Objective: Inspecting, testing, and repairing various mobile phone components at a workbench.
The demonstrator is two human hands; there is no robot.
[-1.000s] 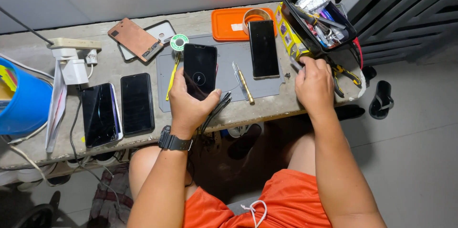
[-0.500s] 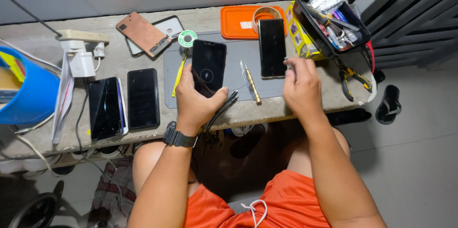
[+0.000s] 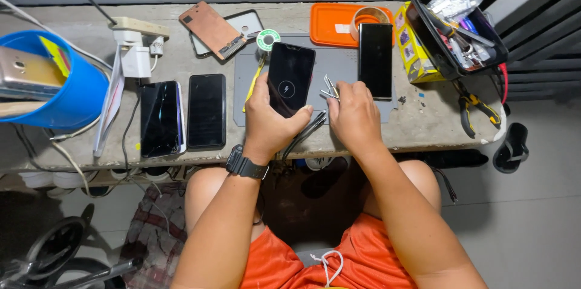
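My left hand (image 3: 271,121) grips a black phone (image 3: 290,77) by its lower end; the screen faces up and shows a small round charging icon. It is held over a grey work mat (image 3: 339,68) on the bench. My right hand (image 3: 353,113) is closed around metal tweezers (image 3: 330,88), whose tips stick up beside the phone's right edge. A black watch (image 3: 247,164) is on my left wrist. More thin dark tools (image 3: 305,130) lie at the bench edge between my hands.
A second black phone (image 3: 375,59) lies on the mat by an orange tray (image 3: 339,22). Two phones (image 3: 181,113) rest at left, a blue bucket (image 3: 57,86) beyond. A black tool box (image 3: 457,29) and pliers (image 3: 475,107) sit at right; a solder spool (image 3: 267,39) is behind.
My right hand came back from the tool box at the right to the middle of the mat and now holds tweezers. My left hand kept hold of the phone.
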